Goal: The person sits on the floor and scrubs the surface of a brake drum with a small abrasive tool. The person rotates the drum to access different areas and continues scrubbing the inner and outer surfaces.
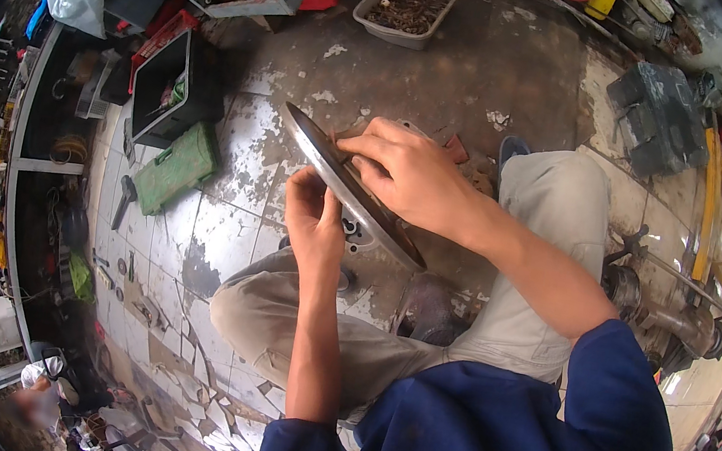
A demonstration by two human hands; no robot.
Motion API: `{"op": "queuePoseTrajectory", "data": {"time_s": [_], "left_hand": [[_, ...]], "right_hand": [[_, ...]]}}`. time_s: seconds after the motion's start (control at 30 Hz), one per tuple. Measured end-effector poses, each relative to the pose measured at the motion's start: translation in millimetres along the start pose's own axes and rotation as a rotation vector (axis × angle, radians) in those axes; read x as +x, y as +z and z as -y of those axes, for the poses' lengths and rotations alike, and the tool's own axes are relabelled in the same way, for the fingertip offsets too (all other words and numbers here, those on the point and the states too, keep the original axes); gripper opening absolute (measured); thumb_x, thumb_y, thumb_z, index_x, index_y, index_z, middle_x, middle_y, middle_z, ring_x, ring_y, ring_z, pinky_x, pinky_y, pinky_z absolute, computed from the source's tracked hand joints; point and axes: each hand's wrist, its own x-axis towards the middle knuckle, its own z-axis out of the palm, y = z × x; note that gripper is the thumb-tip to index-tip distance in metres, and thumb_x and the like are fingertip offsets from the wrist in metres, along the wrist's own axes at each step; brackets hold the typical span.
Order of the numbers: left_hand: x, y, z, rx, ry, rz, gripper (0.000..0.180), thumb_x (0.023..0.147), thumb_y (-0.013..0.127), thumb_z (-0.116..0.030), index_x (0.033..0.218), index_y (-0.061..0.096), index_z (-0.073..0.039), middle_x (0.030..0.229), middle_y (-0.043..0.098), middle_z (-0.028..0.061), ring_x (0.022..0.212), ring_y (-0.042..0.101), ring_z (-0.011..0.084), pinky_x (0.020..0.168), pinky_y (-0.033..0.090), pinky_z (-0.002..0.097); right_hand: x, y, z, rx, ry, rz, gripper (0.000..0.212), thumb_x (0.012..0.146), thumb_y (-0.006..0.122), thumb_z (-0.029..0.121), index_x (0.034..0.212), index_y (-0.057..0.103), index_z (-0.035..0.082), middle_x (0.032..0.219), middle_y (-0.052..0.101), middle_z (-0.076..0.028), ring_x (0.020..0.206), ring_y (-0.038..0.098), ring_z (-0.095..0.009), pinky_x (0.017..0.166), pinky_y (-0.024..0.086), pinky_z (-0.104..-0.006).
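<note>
A wide, round metal disc (382,235) with a shiny rim is held tilted on edge above my lap. My left hand (314,219) grips its near side, thumb and fingers closed at the rim. On the disc's other face, close to its middle, lie the bent, closed fingers of my right hand (400,169). Whatever those fingers may hold is hidden. Below the disc, between my legs, a metal part with round holes (359,236) shows in part.
A tub of small metal pieces (405,32) stands ahead on the stained tile floor. At left lie a green case (175,166), a hammer (123,202) and a black crate (162,97). Right are a dark metal block (658,119), a yellow frame (708,207) and an axle-like part (672,323).
</note>
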Motion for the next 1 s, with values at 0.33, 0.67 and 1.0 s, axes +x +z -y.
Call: {"op": "queuePoseTrajectory", "data": {"time_s": [0.33, 0.67, 1.0], "left_hand": [[-1, -2, 0, -0.049, -0.036, -0.003, 0.023, 0.100, 0.055, -0.003, 0.123, 0.049, 0.000, 0.120, 0.058, 0.0070, 0.112, 0.056, 0.0132, 0.098, 0.044, 0.0274], [1, -2, 3, -0.006, -0.003, 0.010, 0.024, 0.100, 0.055, -0.002, 0.123, 0.048, 0.000, 0.120, 0.058, 0.0075, 0.112, 0.055, 0.0135, 0.098, 0.044, 0.0274], [0, -4, 6, -0.079, -0.019, 0.003, 0.027, 0.099, 0.056, -0.001, 0.125, 0.048, -0.001, 0.123, 0.057, 0.0074, 0.113, 0.056, 0.0145, 0.100, 0.043, 0.0279]], "right_hand": [[2, -1, -2, -0.021, -0.016, -0.012, 0.025, 0.089, 0.058, 0.011, 0.109, 0.070, 0.001, 0.101, 0.066, -0.015, 0.090, 0.067, -0.034, 0.081, 0.054, -0.0412], [3, 0, -6, 0.060, 0.027, -0.005, 0.024, 0.089, 0.061, 0.006, 0.111, 0.068, 0.000, 0.097, 0.064, -0.015, 0.087, 0.064, -0.032, 0.075, 0.051, -0.0396], [5, -5, -6, 0.194, 0.080, 0.044, 0.026, 0.091, 0.061, 0.005, 0.115, 0.067, -0.002, 0.097, 0.065, -0.015, 0.086, 0.066, -0.029, 0.074, 0.051, -0.0361]]}}
